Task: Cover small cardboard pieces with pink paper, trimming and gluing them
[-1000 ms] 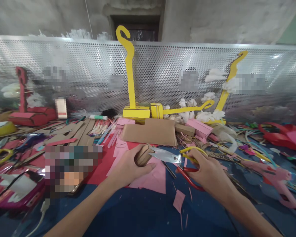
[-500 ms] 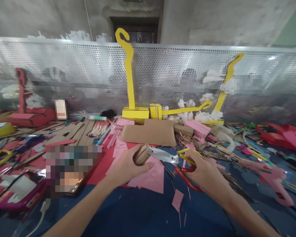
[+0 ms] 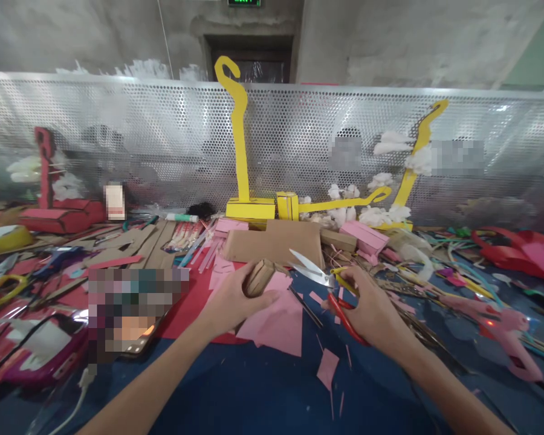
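Toward table's [image 3: 236, 393] far edge: brown cardboard piece [image 3: 276, 244], tall yellow hook [image 3: 240, 145] behind.
Toward right edge: pink glue gun [image 3: 508, 320].
Left hand [image 3: 236, 305]: fingers curled around cardboard block [image 3: 259, 278], above mid-table, beside pink paper [image 3: 276, 323].
Right hand [image 3: 369, 305]: closed on handles of scissors [image 3: 315, 272].
Change: blade tips, at the block half a second ago, now stand apart, raised.

Cardboard block [image 3: 260, 278] partly hidden by left hand [image 3: 231, 302], phone [image 3: 147, 314] mostly pixelated (unreadable), green sign [image 3: 243, 2] cropped at top
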A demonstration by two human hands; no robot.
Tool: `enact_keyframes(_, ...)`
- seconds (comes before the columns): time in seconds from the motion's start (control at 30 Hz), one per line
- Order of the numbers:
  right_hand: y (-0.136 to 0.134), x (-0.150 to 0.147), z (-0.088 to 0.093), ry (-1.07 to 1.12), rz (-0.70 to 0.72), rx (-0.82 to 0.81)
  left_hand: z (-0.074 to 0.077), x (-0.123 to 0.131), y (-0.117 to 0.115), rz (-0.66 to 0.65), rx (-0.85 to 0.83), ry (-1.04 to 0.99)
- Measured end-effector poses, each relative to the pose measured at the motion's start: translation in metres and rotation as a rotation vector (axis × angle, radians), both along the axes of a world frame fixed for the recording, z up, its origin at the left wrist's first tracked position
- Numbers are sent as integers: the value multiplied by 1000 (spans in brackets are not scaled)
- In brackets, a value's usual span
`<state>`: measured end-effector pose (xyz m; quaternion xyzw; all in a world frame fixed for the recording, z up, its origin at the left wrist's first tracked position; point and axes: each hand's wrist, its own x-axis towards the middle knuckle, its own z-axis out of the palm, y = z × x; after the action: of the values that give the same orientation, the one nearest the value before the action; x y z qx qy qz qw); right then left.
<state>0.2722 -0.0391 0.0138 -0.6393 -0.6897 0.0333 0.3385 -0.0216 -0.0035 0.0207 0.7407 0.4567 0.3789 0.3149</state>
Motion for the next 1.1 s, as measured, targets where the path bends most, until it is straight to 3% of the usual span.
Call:
enact_keyframes(0.13,-1,-2,-3,100,89,-61,-2,0,4,12,-89,-147)
enact_keyframes(0.37,-7,-16,-5,272,299,-124,-9,6,3,-72,-512,-744)
enact_keyframes(0.47,-8,-23,-8,306,326,-125,-10,11,1,-134,-537,-893)
enact_keyframes(0.6,-9,-28,-13,303,323,-156,-9,13,-1,-208,-472,-897)
enact_keyframes(0.87,-11,-29,-17,245,354,-129,-11,11,-1,-123,-358,-765)
enact_keyframes(1.1,-9,-28,-17,236,312,-200,-9,15,-3,-104,-319,-745)
